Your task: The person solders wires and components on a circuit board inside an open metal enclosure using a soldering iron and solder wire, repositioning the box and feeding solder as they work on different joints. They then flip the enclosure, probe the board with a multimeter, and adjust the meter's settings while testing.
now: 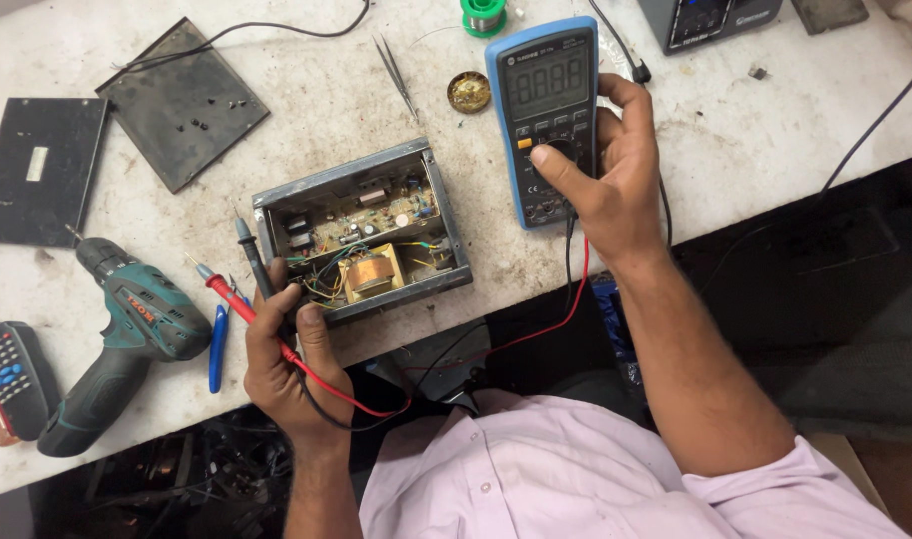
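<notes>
My right hand grips a blue multimeter lying on the bench, thumb on its round dial. My left hand holds two test probes together, a red probe and a black probe, their tips pointing up and left. The red and black leads run back to the meter. Just right of the left hand sits an open metal box with a circuit board, coloured wires and a small transformer inside.
A green cordless drill and a remote control lie at the left, with a blue-handled tool beside them. Two dark cover plates, tweezers, a solder spool and a brass tip cleaner sit further back.
</notes>
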Demonstrator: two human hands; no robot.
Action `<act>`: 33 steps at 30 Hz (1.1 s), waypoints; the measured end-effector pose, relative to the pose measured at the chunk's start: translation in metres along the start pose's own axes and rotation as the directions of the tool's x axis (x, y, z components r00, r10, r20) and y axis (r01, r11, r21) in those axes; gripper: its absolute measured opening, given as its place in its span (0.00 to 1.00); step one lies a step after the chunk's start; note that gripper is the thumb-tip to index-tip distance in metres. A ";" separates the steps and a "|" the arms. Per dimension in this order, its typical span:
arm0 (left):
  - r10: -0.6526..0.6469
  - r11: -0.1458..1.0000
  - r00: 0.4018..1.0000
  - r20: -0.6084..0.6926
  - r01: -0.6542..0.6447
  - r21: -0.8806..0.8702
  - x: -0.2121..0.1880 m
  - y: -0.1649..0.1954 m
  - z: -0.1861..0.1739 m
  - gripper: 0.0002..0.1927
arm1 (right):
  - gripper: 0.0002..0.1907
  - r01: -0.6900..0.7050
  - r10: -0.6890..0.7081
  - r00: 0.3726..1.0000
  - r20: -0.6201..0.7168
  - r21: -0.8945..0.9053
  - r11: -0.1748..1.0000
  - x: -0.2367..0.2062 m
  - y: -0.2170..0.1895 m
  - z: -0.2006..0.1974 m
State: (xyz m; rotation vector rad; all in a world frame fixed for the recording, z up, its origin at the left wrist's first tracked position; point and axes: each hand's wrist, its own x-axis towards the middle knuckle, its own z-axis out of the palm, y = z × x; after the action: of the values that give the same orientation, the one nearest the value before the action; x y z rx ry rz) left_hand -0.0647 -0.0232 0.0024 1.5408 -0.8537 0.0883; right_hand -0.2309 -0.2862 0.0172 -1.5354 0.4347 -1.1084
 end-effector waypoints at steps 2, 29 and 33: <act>0.008 1.000 1.000 -0.009 -0.008 -0.006 -0.001 -0.002 0.001 0.11 | 0.37 -0.033 0.033 0.999 -0.002 0.048 0.998 0.004 -0.002 0.000; 0.039 0.935 0.999 0.029 -0.026 -0.354 0.043 -0.034 -0.004 0.17 | 0.23 0.192 -0.258 0.964 -0.061 -0.510 0.838 -0.003 -0.012 -0.002; 0.104 0.967 0.992 0.064 -0.086 -0.240 0.033 -0.031 0.000 0.17 | 0.12 0.211 -0.322 0.946 -0.039 -0.681 0.702 -0.009 -0.010 0.003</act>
State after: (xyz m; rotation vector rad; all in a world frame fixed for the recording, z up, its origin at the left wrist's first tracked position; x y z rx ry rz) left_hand -0.0237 -0.0404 -0.0061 1.2857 -0.9634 -0.0033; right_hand -0.2353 -0.2745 0.0232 -2.2107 0.8032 -1.3941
